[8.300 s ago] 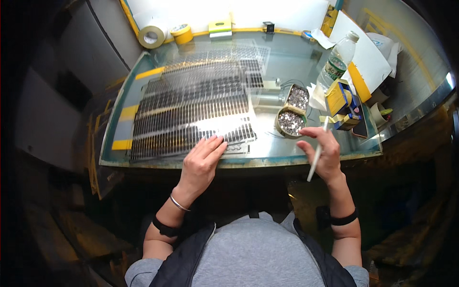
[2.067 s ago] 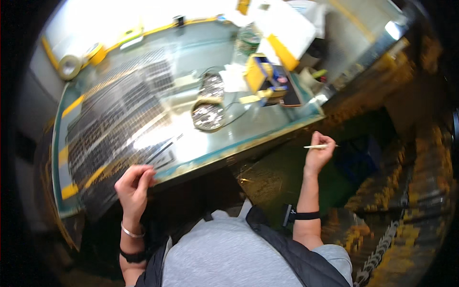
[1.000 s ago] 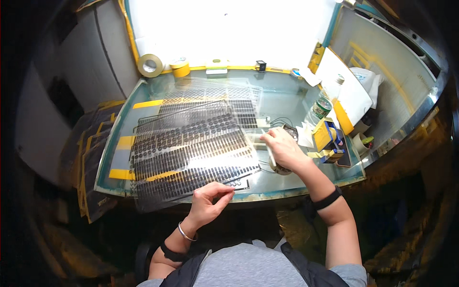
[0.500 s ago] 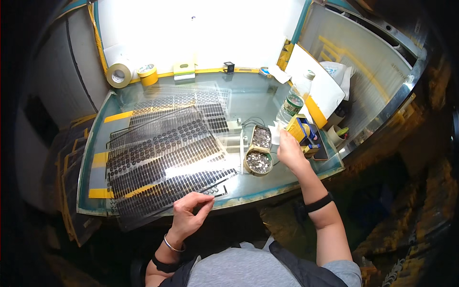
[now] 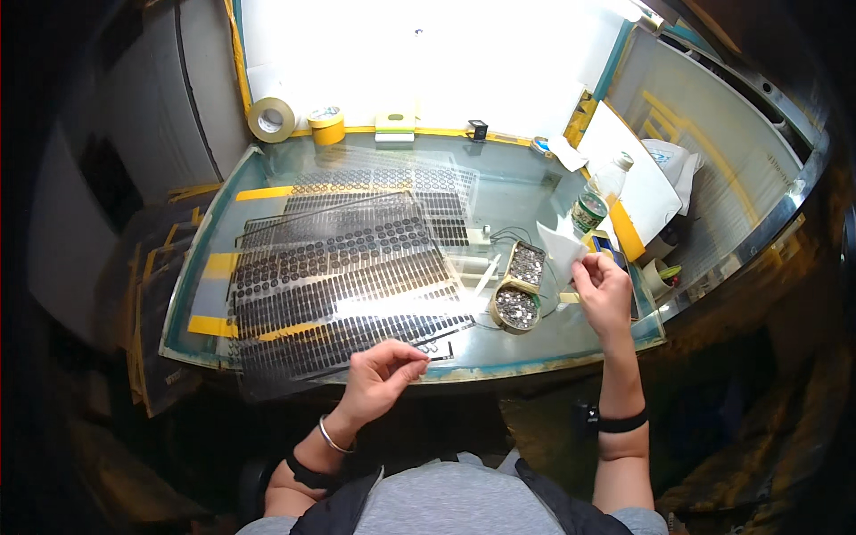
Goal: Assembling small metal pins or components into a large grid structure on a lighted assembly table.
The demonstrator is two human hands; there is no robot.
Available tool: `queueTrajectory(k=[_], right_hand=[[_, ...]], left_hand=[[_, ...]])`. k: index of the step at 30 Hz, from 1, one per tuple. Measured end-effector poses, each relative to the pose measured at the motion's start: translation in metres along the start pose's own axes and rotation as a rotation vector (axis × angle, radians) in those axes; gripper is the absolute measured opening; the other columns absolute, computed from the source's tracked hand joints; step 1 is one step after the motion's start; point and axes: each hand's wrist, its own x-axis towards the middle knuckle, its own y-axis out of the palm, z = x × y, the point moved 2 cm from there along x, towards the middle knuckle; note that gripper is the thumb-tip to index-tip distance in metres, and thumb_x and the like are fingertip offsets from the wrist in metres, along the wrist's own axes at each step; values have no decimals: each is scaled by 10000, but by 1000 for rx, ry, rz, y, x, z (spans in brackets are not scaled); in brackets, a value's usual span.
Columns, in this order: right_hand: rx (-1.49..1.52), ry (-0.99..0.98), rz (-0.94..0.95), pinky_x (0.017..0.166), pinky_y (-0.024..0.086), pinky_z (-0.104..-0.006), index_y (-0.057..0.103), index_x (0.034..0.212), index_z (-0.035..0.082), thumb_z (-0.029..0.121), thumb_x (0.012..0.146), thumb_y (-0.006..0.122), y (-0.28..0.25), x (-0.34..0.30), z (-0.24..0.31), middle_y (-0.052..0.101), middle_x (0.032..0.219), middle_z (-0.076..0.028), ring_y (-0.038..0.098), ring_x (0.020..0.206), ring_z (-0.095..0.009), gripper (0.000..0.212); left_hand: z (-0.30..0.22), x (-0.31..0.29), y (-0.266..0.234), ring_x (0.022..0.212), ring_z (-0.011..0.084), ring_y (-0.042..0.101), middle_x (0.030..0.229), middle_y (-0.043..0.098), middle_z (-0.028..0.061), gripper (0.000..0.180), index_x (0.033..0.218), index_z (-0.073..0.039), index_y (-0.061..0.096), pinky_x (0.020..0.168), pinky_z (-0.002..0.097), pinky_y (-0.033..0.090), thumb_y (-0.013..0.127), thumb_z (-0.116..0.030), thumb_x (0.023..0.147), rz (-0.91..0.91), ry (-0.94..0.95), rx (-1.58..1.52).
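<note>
A piece of thin white paper or wipe (image 5: 560, 250) is pinched in my right hand (image 5: 608, 294), just right of two joined small containers. Thumb and fingers of my left hand (image 5: 382, 379) press together at the near right corner of a transparent film sheet (image 5: 339, 276) printed with rows of black shapes. Whether they grip its edge or something tiny I cannot make out. More printed clear sheets (image 5: 383, 178) lie beneath and behind it. The round container (image 5: 516, 308) and the rectangular one (image 5: 526, 265) hold many small grey and dark bits.
Tape rolls (image 5: 271, 119) (image 5: 327, 127) stand at the back left, near a pale green and white block (image 5: 395, 127) and a small black stand (image 5: 478, 130). A clear bottle (image 5: 608, 183) stands at the right. The glass table's front edge (image 5: 535, 361) runs before me.
My right hand has lifted the white paper up and away from beside the containers. My left hand stays pinched near the film's corner. The view has shifted, moving the scene rightward.
</note>
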Motion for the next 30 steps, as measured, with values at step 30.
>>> queueTrajectory(k=[30], right_hand=[[681,17,615,880,521,-258,644,1224,9,11,894,686,40,-95,68,585,1195,-78,599,1067,-145,332]], left_hand=[[-36,13,50,901,108,653,985,686,67,146,1027,33,693,804,236,543,652,60,890,110,96,8]])
